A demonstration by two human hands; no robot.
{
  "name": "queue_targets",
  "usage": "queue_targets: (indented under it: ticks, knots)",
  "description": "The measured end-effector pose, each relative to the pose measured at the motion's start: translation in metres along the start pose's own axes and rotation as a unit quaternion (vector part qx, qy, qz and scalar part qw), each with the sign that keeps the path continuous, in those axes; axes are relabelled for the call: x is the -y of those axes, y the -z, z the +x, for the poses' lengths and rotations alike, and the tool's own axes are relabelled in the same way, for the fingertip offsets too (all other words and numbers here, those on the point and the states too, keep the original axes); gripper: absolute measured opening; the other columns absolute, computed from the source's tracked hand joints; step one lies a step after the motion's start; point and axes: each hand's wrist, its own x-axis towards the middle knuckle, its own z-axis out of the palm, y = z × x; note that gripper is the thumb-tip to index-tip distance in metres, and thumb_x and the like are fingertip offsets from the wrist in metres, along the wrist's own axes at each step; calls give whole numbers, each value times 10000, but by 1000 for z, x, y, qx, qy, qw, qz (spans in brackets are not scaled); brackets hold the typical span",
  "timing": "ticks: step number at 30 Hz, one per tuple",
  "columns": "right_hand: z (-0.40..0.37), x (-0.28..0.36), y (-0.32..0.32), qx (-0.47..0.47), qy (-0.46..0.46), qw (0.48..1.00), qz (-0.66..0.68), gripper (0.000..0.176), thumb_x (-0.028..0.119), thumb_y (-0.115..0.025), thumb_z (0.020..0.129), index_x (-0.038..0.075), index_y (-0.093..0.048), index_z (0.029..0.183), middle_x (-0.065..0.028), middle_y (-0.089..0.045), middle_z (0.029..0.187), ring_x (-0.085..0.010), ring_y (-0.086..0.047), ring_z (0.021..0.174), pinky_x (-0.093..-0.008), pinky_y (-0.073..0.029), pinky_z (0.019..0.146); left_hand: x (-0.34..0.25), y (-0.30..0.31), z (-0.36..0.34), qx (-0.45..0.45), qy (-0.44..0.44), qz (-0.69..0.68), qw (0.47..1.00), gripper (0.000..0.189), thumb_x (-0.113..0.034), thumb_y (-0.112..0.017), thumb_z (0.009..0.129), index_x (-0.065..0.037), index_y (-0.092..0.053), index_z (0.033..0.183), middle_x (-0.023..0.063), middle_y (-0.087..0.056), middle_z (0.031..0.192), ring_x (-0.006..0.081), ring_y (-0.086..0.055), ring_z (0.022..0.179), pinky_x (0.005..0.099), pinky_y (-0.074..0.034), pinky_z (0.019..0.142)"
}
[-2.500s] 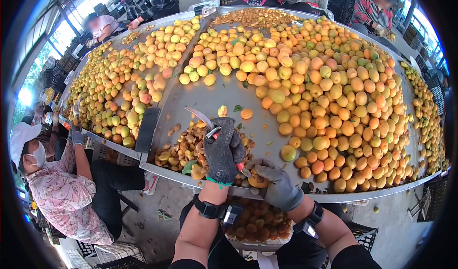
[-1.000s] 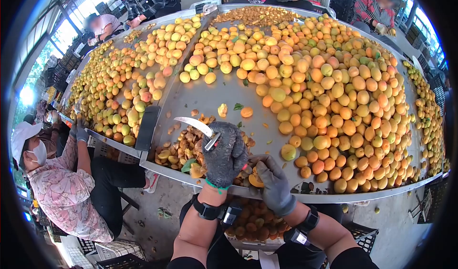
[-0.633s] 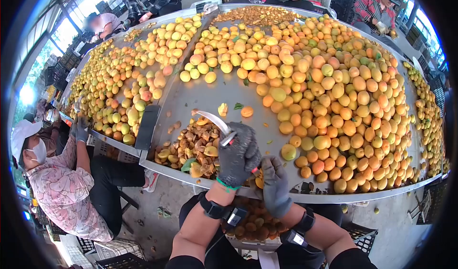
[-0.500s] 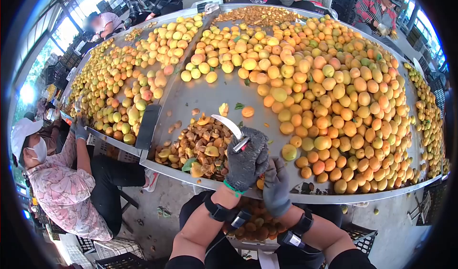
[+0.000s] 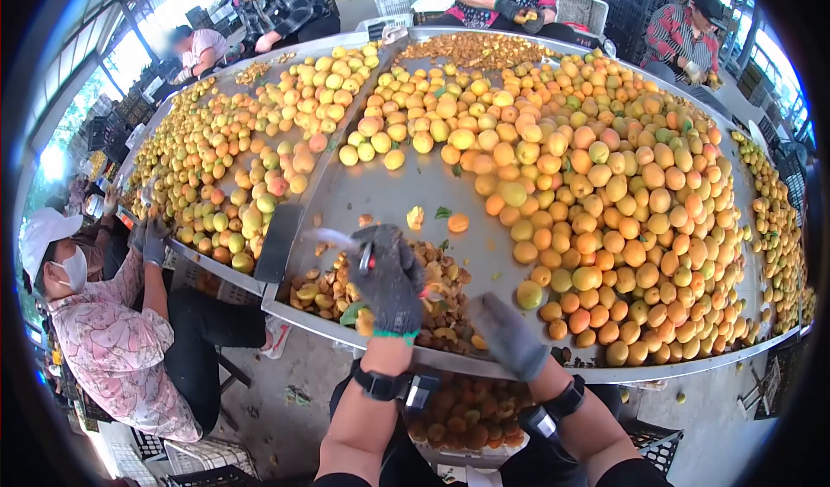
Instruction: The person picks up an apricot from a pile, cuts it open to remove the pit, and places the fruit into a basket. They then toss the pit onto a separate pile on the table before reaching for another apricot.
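My left hand (image 5: 386, 280), in a dark grey glove with a green cuff edge, is closed round a curved knife (image 5: 333, 238) whose blade points left. It hangs over a pile of brown and yellow pitted fruit pieces (image 5: 445, 284) at the table's near edge. My right hand (image 5: 506, 336), in a grey glove, is above the near rim, right of that pile. Its fingers are blurred, and whether they hold anything is not clear. A large heap of whole apricots (image 5: 640, 219) lies to the right.
The metal table (image 5: 380, 195) has a raised divider (image 5: 278, 245) at the left, with more apricots (image 5: 220, 176) beyond. A co-worker (image 5: 121, 314) sits at the left; others sit along the far side. Below the near rim a container of fruit (image 5: 467, 413) shows between my arms.
My left hand has moved left with the knife, away from my right hand. My right hand has turned and now reaches up and left over the rim. The view has tilted slightly.
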Motion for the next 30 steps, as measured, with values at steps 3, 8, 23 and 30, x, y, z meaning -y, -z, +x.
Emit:
queue_targets:
  ticks: [3,8,23,30]
  knots:
    - [-1,41,21,133,-65,987,-56,203,241,-569,933,49,-593,995,-81,-643,876,-188,-607,805,-299,-483,734,26,38,16,77,-111,-71,988,99,-140,-609,863,-59,-555,882,39,-531,779,139,-508,675,275,-406,605]
    - [-20,43,29,433,153,887,47,219,221,-604,926,81,-634,1092,-74,-649,1017,-145,-589,939,-275,-479,809,30,51,16,203,67,-325,921,172,-148,-626,830,9,-579,882,107,-602,947,227,-586,879,326,-500,828]
    - [42,18,97,-94,59,940,-322,280,301,-630,842,96,-648,1032,-114,-655,911,-328,-598,913,-432,-478,779,4,12,-3,116,215,-39,969,118,-144,-655,871,-118,-542,895,1,-472,596,101,-389,405,233,-288,329]
    - [174,29,136,-169,161,817,-527,333,176,-610,803,118,-599,1131,-124,-604,1081,-324,-559,1003,-417,-454,844,5,6,-12,152,285,-56,945,83,-151,-624,896,-100,-559,888,4,-456,578,112,-380,388,241,-295,345]
